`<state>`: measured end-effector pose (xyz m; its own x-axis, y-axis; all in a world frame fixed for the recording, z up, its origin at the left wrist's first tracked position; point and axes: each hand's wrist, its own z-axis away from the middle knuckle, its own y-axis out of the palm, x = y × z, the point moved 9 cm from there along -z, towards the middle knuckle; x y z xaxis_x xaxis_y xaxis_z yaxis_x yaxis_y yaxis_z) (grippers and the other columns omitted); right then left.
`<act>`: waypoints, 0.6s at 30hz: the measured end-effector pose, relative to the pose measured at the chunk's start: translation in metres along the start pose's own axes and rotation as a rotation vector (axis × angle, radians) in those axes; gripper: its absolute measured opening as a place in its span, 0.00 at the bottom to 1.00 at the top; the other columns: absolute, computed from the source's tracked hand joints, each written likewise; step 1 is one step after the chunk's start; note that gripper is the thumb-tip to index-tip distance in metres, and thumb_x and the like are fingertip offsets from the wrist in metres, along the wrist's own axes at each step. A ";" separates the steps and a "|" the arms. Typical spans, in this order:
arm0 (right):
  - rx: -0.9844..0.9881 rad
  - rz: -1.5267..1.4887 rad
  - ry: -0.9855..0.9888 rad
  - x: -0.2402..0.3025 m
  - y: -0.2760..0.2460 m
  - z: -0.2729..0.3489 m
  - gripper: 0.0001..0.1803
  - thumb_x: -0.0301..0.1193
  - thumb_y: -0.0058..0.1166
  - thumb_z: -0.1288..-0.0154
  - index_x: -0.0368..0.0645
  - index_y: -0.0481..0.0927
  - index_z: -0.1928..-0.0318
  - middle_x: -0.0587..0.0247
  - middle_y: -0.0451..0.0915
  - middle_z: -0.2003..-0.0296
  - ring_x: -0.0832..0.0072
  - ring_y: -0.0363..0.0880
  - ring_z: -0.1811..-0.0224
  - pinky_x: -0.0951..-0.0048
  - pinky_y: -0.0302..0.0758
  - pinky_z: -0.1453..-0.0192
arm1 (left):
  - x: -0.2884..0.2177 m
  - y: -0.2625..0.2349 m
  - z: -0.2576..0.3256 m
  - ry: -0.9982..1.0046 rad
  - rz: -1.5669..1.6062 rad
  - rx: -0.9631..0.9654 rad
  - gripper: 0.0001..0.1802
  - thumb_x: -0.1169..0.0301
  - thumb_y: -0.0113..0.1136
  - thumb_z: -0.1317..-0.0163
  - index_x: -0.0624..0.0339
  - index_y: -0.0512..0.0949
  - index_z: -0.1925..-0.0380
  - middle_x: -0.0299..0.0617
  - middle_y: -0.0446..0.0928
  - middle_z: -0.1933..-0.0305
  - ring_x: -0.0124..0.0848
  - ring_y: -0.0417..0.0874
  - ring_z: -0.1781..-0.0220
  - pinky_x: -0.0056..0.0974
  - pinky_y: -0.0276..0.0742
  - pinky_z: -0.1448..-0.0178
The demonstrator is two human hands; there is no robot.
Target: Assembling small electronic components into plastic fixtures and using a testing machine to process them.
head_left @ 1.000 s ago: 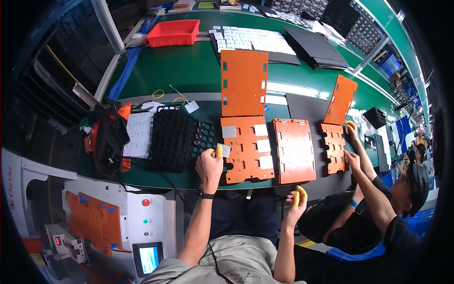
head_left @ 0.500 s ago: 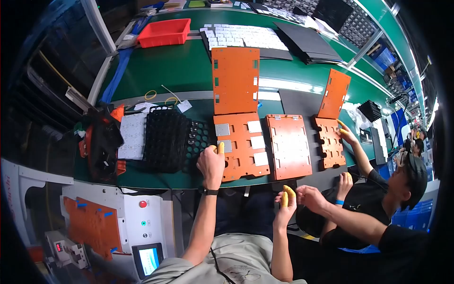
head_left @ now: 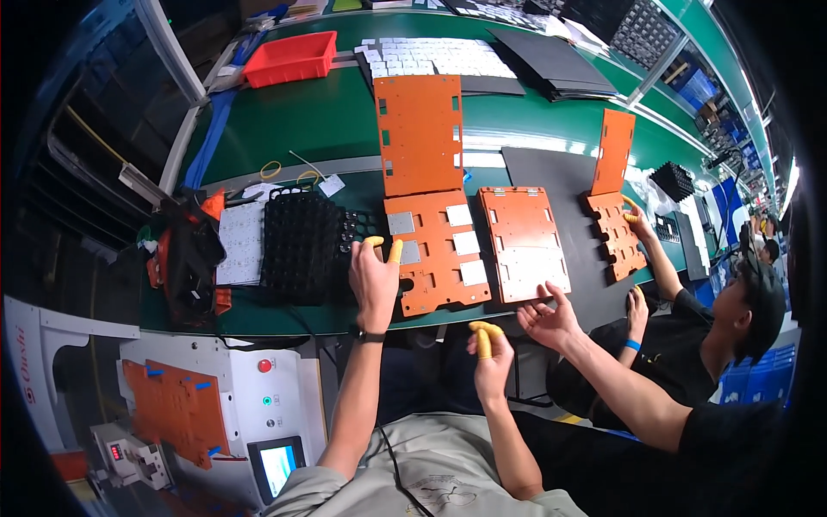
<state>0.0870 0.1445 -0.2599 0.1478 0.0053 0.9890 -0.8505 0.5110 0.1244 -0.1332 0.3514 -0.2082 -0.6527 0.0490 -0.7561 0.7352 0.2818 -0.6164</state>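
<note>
Red lettering runs up the white machine [head_left: 198,366] at the lower left. Small marks beside its buttons [head_left: 266,400] are too fine to read; its screen [head_left: 277,470] is lit, and a small box [head_left: 129,454] shows red digits. The shirt [head_left: 405,465] has a dark print, and the sheets [head_left: 240,241] beside the black tray [head_left: 300,250] carry faint printed marks.

The left hand [head_left: 376,274] is at the left edge of the open jig [head_left: 435,258], thumb and forefinger in yellow cots and spread apart, with nothing gripped between them. The thumb tip is right by the lower grey plate [head_left: 410,252]; whether it touches is unclear. That plate lies in the jig's left column under another grey plate [head_left: 401,224]; three white plates [head_left: 466,243] fill spots on the right.

The right hand [head_left: 491,362] is half curled in front of the surface [head_left: 340,323], cotted fingertips close together; I can't tell if it holds anything. A co-worker's hand [head_left: 550,317], palm up and loosely open, is at the near edge of the closed jig [head_left: 524,246].
</note>
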 end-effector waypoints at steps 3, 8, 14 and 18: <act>0.139 0.117 -0.029 0.017 0.053 0.003 0.15 0.22 0.58 0.27 0.34 0.78 0.42 0.66 0.81 0.60 0.79 0.80 0.60 0.78 0.77 0.53 | 0.019 0.004 0.024 -0.013 0.599 0.116 0.15 0.62 0.60 0.25 0.62 0.80 0.48 0.37 0.72 0.64 0.28 0.76 0.71 0.35 0.73 0.66; 0.490 0.701 -0.774 0.101 0.150 0.007 0.44 0.31 0.78 0.53 0.38 0.72 0.34 0.47 0.74 0.39 0.51 0.76 0.41 0.56 0.78 0.42 | 0.023 0.016 0.109 -0.485 1.070 0.715 0.29 0.48 0.39 0.18 0.48 0.63 0.25 0.29 0.76 0.50 0.18 0.77 0.60 0.29 0.74 0.59; 0.868 0.621 -0.747 0.096 0.203 0.000 0.32 0.26 0.73 0.54 0.37 0.80 0.45 0.52 0.81 0.52 0.52 0.81 0.53 0.59 0.79 0.47 | 0.049 -0.024 0.101 -0.547 1.439 0.754 0.31 0.53 0.42 0.18 0.50 0.56 0.21 0.36 0.75 0.42 0.27 0.79 0.45 0.39 0.78 0.40; 0.912 0.613 -0.797 0.103 0.230 -0.008 0.34 0.27 0.72 0.52 0.39 0.79 0.41 0.54 0.80 0.56 0.54 0.81 0.50 0.58 0.78 0.44 | 0.075 -0.046 0.090 -0.500 1.462 0.794 0.28 0.54 0.54 0.24 0.60 0.71 0.32 0.41 0.78 0.39 0.32 0.82 0.41 0.42 0.80 0.37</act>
<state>-0.0888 0.2693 -0.1303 -0.4375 -0.6292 0.6424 -0.7484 -0.1413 -0.6480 -0.1998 0.2560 -0.2564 0.5802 -0.5073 -0.6372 0.6219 -0.2293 0.7488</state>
